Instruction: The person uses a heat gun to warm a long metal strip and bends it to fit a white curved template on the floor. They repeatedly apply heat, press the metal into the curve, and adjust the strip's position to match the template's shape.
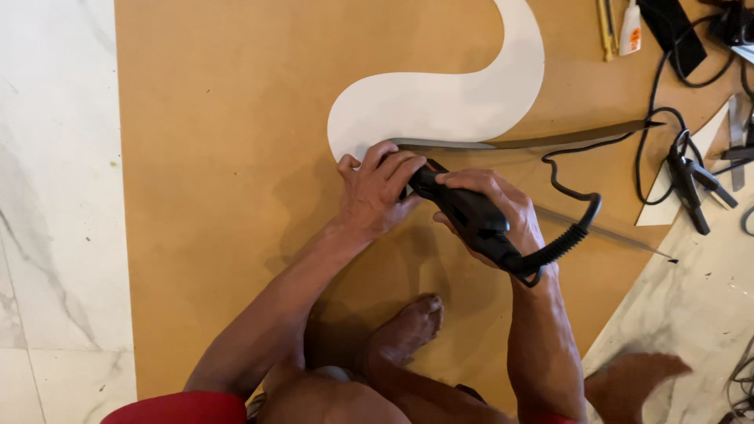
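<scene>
1. Gripping the black power tool (463, 210) by its handle, the right hand (503, 206) has its fingers wrapped shut around the body, near where the coiled cord (567, 235) leaves the rear.
2. Left hand (375, 192) is closed over the tool's front end, fingers curled on the nose and pressing it down; the grip of both hands is on the same tool.
3. That tool sits on the brown board (220, 157) at the lower edge of the white curved template (448, 98), touching it where the S-shaped piece bulges left.
4. A long, thin metal strip (542, 141) lies along the template's lower edge and runs off to the right, just beyond the tool's nose.
5. The person's bare foot (408, 330) rests on the board between the two forearms.
6. Past the board's right corner, a tangle of black cables (667, 102) and a black clamp-like tool (691, 180) lie near each other.
7. At the top right, a small white bottle (631, 30) lies on the board.
8. Marble floor (55, 196) surrounds the board on the left and lower right.
</scene>
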